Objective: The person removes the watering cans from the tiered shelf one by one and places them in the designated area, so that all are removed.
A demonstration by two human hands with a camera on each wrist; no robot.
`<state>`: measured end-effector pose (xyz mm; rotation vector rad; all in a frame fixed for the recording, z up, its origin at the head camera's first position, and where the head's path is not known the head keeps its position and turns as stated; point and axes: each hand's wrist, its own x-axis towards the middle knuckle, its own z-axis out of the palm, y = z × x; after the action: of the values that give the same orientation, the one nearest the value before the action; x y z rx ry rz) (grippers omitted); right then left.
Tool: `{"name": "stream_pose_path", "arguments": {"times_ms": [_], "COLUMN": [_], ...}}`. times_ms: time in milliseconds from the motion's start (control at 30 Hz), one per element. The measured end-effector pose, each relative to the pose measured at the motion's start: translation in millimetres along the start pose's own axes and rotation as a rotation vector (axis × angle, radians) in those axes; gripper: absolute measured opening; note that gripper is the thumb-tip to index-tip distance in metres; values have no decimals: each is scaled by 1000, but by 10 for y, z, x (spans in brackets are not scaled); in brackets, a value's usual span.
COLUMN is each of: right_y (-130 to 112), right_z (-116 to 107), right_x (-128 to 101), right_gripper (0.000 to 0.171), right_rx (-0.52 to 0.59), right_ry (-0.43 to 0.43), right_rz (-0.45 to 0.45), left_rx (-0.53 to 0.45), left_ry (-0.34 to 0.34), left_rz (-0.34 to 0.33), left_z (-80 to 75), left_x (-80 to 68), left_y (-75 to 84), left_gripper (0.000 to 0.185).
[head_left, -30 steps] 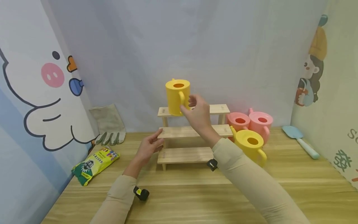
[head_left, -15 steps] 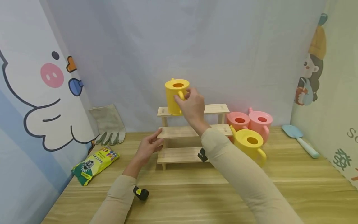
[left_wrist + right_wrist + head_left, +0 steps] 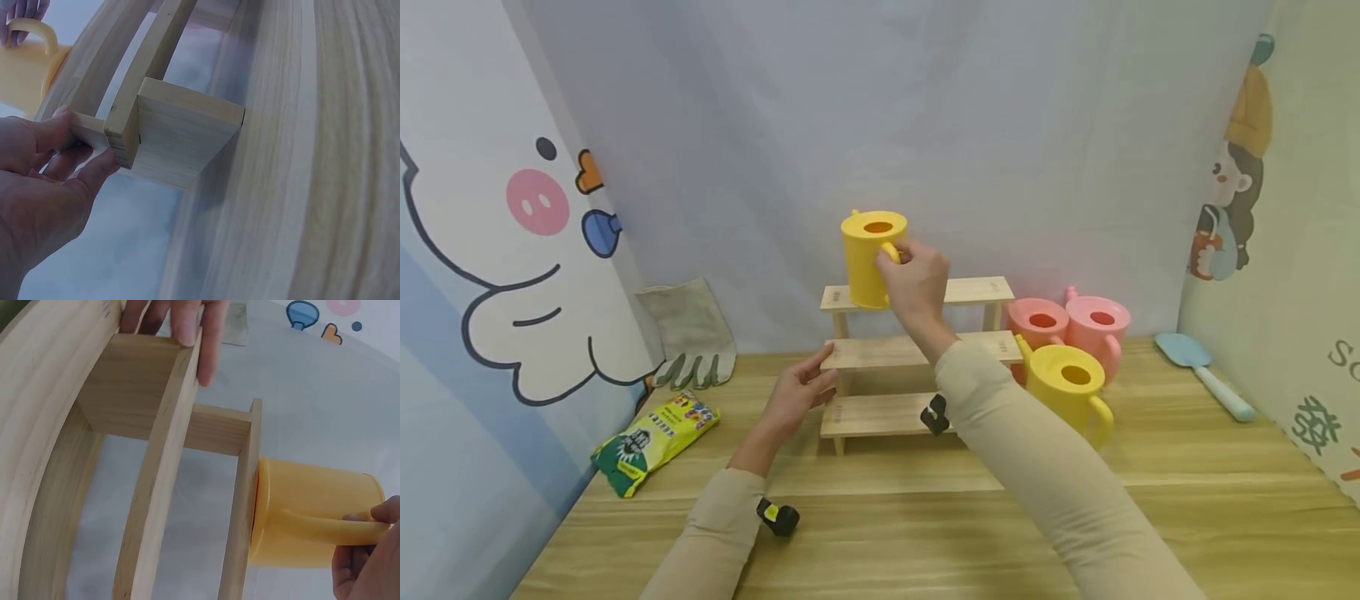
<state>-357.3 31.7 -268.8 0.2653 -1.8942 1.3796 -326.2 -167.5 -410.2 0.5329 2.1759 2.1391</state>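
Observation:
A yellow watering can (image 3: 865, 260) stands on the left end of the top step of a three-step wooden stand (image 3: 880, 414). My right hand (image 3: 913, 279) grips the can's handle, fingers curled round it; the right wrist view shows the can (image 3: 306, 500) against the top shelf and my right hand (image 3: 365, 565) on the handle. My left hand (image 3: 801, 390) pinches the left end of the middle step. In the left wrist view my left hand (image 3: 44, 181) has the thumb over and the fingers under that board of the stand (image 3: 181, 134).
Right of the stand sit a second yellow can (image 3: 1067, 392) and two pink cans (image 3: 1041, 321) (image 3: 1101, 321). A blue trowel (image 3: 1206, 375) lies far right. A grey glove (image 3: 688, 333) and a green-yellow bag (image 3: 655, 437) lie left on the wooden table (image 3: 880, 517).
My right hand moved left from loosely touching the handle and closed its fingers round it. The can stays on the top step. The left hand has not moved.

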Motion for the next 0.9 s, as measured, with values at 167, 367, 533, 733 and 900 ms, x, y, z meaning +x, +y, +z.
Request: {"name": "stream_pose_path", "arguments": {"times_ms": [167, 367, 533, 733, 900], "right_y": [-30, -43, -38, 1, 85], "right_z": [-6, -39, -89, -237, -441], "right_x": [14, 3, -10, 1, 19], "right_gripper": [12, 11, 13, 13, 17], "right_rx": [92, 89, 92, 81, 59], "right_ry": [7, -4, -10, 13, 36], "right_rz": [132, 186, 166, 151, 127], "left_rx": [3, -16, -36, -32, -23], "left_ry": [-5, 2, -5, -10, -7], "left_rz": [17, -13, -29, -37, -38], "left_z": [-7, 18, 71, 72, 59], "left_x": [-1, -33, -89, -84, -82], "left_y": [10, 78, 198, 197, 197], "left_gripper": [53, 53, 53, 53, 54]}}
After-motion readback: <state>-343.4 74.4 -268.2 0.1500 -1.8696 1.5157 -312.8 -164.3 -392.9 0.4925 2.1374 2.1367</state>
